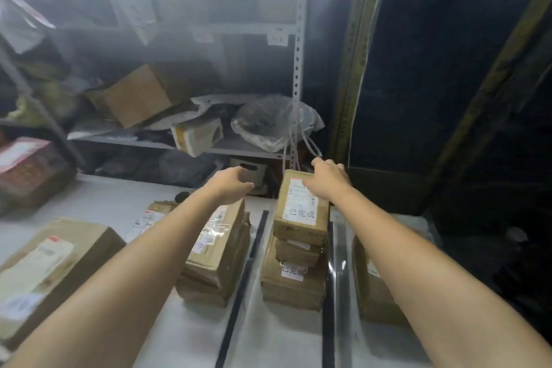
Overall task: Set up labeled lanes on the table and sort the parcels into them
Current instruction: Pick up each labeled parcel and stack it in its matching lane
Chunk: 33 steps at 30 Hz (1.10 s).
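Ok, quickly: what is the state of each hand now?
Left hand: open, fingers loosely curled, holding nothing.
Right hand: grips the top brown cardboard parcel.

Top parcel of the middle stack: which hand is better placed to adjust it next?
Right. The right hand holds the top parcel at its far end; the left hand hovers over the neighbouring stack, holding nothing.
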Available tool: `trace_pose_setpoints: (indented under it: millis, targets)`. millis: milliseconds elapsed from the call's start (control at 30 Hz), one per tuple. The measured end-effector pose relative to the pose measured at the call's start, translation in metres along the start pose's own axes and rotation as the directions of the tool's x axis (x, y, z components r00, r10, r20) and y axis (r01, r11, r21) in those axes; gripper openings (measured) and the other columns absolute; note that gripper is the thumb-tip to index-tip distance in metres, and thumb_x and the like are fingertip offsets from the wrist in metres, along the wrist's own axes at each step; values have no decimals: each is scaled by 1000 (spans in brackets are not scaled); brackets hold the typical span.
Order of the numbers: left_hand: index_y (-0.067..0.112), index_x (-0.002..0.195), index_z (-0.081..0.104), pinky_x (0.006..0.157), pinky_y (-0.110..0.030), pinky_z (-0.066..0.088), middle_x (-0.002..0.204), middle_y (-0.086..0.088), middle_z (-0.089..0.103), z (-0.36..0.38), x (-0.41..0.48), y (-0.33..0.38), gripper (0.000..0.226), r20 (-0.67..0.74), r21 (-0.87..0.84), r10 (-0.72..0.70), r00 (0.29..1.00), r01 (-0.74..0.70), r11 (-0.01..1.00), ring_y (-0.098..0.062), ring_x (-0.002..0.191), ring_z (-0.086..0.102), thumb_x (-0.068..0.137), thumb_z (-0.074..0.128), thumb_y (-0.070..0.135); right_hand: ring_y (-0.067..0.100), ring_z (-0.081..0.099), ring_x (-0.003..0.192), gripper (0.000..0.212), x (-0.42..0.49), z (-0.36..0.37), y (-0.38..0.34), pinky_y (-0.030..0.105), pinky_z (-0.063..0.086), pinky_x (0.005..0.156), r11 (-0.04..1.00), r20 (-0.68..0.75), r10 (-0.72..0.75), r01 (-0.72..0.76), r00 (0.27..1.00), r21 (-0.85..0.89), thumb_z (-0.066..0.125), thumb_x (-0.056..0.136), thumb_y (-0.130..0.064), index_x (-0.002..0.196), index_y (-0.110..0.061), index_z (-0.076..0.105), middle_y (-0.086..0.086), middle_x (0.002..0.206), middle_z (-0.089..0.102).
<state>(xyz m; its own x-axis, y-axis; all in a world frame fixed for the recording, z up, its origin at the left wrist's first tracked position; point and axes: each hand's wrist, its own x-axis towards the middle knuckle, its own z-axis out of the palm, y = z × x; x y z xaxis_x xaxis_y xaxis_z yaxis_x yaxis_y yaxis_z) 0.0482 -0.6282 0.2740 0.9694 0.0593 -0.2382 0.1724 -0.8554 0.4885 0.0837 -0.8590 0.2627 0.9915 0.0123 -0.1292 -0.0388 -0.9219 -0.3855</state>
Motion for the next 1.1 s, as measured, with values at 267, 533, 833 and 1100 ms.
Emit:
trace_pose_setpoints:
  millis: [267, 533, 833, 1100]
  targets:
    - [16, 146, 47, 106, -37, 43, 145, -7, 54, -132, -107, -141, 56, -196, 163, -259, 946, 291, 943, -27, 131, 51, 96, 55, 38, 30, 53, 126, 58, -17, 10, -183, 42, 47, 102, 887, 319, -410, 455, 855, -82, 57, 93, -44, 141, -13, 47, 8, 142, 55]
    - [18, 147, 47, 105, -36, 42, 150, -5, 49, -226, -234, -319, 54, -349, 37, -483, 803, 527, 849, -26, 134, 48, 99, 55, 41, 29, 55, 123, 58, -97, 91, -403, 40, 46, 103, 669, 426, -650, 740, 629, -72, 61, 95, -47, 138, -10, 51, 9, 141, 55]
    - [23, 133, 58, 96, -38, 49, 134, -3, 58, -310, -355, -544, 44, -349, -97, -629, 694, 641, 761, -25, 112, 56, 95, 55, 44, 20, 61, 94, 33, -194, 212, -652, 29, 49, 75, 575, 443, -741, 818, 504, 31, 69, 90, -38, 112, -13, 65, 2, 108, 67]
    - [27, 143, 51, 98, -38, 49, 142, -3, 54, -361, -366, -700, 51, -366, -218, -715, 595, 692, 688, -26, 122, 56, 96, 55, 47, 22, 59, 116, 47, -206, 301, -802, 36, 52, 95, 583, 470, -731, 810, 495, 54, 66, 93, -40, 133, -17, 57, 5, 133, 61]
